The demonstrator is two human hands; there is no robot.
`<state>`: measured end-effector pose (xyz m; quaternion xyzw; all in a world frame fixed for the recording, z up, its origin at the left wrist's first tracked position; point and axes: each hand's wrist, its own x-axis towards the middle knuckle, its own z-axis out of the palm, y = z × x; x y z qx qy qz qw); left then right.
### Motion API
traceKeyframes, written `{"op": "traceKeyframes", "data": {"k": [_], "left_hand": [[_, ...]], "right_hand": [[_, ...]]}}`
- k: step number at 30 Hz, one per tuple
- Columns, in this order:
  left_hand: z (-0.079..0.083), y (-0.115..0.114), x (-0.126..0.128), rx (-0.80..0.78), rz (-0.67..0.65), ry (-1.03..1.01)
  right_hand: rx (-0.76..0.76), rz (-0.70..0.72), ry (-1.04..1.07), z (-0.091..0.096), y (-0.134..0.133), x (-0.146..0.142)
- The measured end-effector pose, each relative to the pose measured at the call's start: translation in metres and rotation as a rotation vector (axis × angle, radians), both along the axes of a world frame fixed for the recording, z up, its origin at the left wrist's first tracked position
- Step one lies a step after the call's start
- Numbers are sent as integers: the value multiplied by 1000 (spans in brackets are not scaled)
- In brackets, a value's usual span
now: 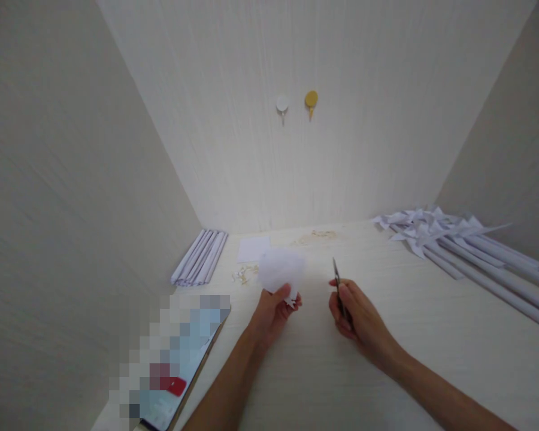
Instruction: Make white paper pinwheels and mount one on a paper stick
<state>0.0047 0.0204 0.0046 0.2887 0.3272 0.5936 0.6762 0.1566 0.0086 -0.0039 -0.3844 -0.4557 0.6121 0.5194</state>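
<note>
My left hand [276,308] is closed on a piece of white paper [282,269], blurred by motion, held just above the pale desk top [386,335]. About a hand's width to the right, my right hand [357,314] is closed around a pair of scissors [338,282], whose closed metal blades point up and away from me. The two hands do not touch.
A bundle of rolled white paper sticks [200,258] lies at the back left, beside a small white paper square [253,248] and paper scraps [245,274]. Several white paper pinwheels [449,239] lie at the right. A phone [179,365] rests at the front left. Two wall hooks [296,103] hang ahead.
</note>
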Motion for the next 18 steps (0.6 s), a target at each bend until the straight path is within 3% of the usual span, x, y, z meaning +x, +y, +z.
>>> {"op": "traceKeyframes", "data": {"k": [4,7,10,12,18], "left_hand": [[-5,-5,-1,30,-380,108],[-9,-7,0,6,-531,165],[-10,-6,1,-5,-525,138],[-10,-3,2,-20,-461,88],[-9,3,1,-71,-232,-43]], "right_hand": [[77,-145,-275,10,28,25],[269,-184,-659,13,62,35],[519,-218,-1095,14,103,30],[573,-215,-1320,14,129,20],[601,-176,-1366,5,178,-22]]}}
